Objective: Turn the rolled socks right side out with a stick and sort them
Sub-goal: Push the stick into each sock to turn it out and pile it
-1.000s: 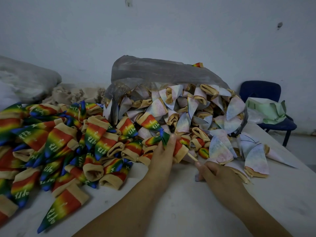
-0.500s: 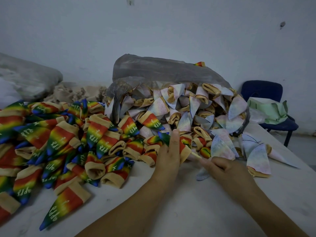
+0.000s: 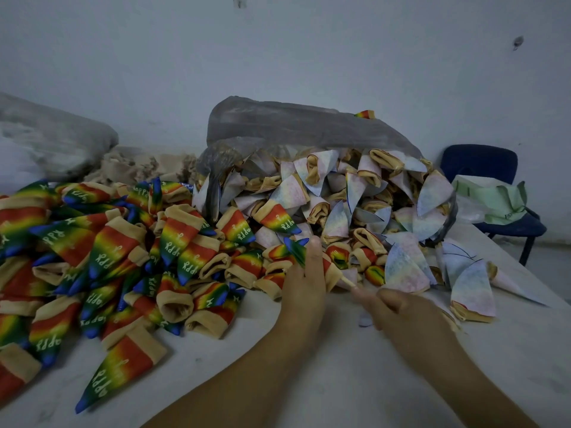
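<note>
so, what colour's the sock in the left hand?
Sock is rainbow, blue tip to red, with tan cuff; head view.

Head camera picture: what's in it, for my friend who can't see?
The left hand holds a rainbow sock while the right hand pinches a stick poking into it. More rainbow socks pile at left; pale inside-out socks spill from a plastic bag.

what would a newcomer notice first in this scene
A bright heap of rainbow socks fills the left, beside a plastic bag spilling pale inside-out socks at centre right. In front, the left hand grips one rainbow sock while the right hand holds a stick in its cuff.
</note>
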`<state>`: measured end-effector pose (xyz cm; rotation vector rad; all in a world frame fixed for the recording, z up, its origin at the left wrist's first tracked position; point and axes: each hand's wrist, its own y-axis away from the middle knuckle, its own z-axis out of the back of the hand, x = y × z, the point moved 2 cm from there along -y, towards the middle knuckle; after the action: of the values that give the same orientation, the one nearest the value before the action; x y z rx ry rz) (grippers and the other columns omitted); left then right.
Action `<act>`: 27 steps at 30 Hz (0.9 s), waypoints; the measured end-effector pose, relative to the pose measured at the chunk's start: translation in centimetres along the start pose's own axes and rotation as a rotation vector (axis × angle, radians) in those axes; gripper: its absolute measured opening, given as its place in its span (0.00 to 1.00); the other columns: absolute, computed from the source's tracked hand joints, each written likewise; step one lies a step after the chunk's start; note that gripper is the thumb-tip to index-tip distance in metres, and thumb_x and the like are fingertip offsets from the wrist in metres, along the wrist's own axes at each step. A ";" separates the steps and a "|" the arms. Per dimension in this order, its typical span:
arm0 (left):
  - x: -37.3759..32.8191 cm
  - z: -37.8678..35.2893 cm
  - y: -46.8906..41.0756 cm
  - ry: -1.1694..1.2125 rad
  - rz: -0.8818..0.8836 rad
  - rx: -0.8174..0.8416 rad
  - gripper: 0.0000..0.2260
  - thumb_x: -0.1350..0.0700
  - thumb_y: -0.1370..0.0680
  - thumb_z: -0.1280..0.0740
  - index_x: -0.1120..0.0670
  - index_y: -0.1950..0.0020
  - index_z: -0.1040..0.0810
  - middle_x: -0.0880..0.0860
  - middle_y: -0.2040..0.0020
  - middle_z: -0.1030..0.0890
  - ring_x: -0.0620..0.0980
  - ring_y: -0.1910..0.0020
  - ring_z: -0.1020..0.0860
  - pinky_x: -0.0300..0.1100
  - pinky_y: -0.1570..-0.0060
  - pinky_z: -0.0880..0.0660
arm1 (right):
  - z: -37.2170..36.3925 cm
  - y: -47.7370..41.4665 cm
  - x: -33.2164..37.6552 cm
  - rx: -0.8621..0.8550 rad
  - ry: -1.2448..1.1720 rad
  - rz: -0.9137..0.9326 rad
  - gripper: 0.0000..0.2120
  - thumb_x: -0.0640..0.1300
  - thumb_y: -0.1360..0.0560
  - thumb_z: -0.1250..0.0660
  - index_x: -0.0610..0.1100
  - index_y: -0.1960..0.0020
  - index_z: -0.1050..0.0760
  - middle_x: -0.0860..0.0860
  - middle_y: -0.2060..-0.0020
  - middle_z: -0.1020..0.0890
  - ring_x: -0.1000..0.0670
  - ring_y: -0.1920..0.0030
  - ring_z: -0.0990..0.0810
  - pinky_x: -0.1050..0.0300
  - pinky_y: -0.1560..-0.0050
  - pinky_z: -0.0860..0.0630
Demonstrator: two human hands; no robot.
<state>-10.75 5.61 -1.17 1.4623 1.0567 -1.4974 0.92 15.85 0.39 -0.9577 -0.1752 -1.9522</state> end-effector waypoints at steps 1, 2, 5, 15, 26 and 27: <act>0.1 0.1 0.0 0.011 0.025 -0.010 0.31 0.23 0.37 0.50 0.50 0.63 0.28 0.47 0.68 0.26 0.44 0.66 0.27 0.38 0.65 0.34 | 0.8 -0.2 -0.2 -0.015 0.094 0.054 0.30 0.79 0.39 0.53 0.55 0.68 0.28 0.58 0.77 0.26 0.57 0.75 0.29 0.60 0.71 0.34; 0.2 0.2 0.0 0.028 0.048 -0.023 0.31 0.24 0.36 0.50 0.50 0.62 0.27 0.46 0.66 0.25 0.44 0.64 0.27 0.38 0.64 0.34 | 1.7 -0.4 -0.4 -0.024 0.190 0.110 0.32 0.80 0.38 0.54 0.54 0.67 0.29 0.57 0.78 0.27 0.57 0.77 0.31 0.60 0.72 0.35; 0.3 0.1 0.0 0.083 0.074 -0.038 0.26 0.29 0.25 0.46 0.50 0.66 0.28 0.45 0.72 0.26 0.45 0.66 0.28 0.40 0.65 0.35 | 3.3 -1.0 -0.6 -0.069 0.401 0.320 0.29 0.74 0.32 0.51 0.51 0.75 0.39 0.52 0.82 0.39 0.57 0.79 0.38 0.61 0.76 0.41; 0.1 -0.4 -0.6 0.066 -0.014 0.031 0.25 0.33 0.21 0.46 0.50 0.70 0.32 0.45 0.76 0.30 0.41 0.75 0.31 0.41 0.68 0.36 | -1.6 -0.1 -0.2 0.046 -0.100 -0.031 0.23 0.70 0.33 0.42 0.54 0.77 0.28 0.55 0.76 0.23 0.60 0.75 0.28 0.72 0.73 0.34; 0.9 -0.2 -1.1 0.458 0.167 0.154 0.21 0.35 0.25 0.37 0.46 0.42 0.19 0.52 0.44 0.15 0.53 0.40 0.20 0.48 0.40 0.26 | -0.4 -1.0 -1.7 0.058 -0.062 -0.131 0.28 0.67 0.27 0.43 0.47 0.77 0.32 0.58 0.83 0.29 0.62 0.78 0.30 0.65 0.72 0.39; 1.1 -0.2 -1.1 0.447 0.135 0.184 0.19 0.37 0.24 0.38 0.47 0.41 0.19 0.52 0.45 0.15 0.52 0.41 0.19 0.48 0.39 0.26 | -0.4 -1.0 -1.7 0.061 -0.063 -0.136 0.28 0.66 0.27 0.43 0.47 0.77 0.32 0.58 0.83 0.29 0.62 0.78 0.30 0.66 0.72 0.38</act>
<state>-11.80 6.22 -2.18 2.0207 1.0671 -1.2255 0.35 17.36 -0.84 -0.9897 -0.3417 -2.0295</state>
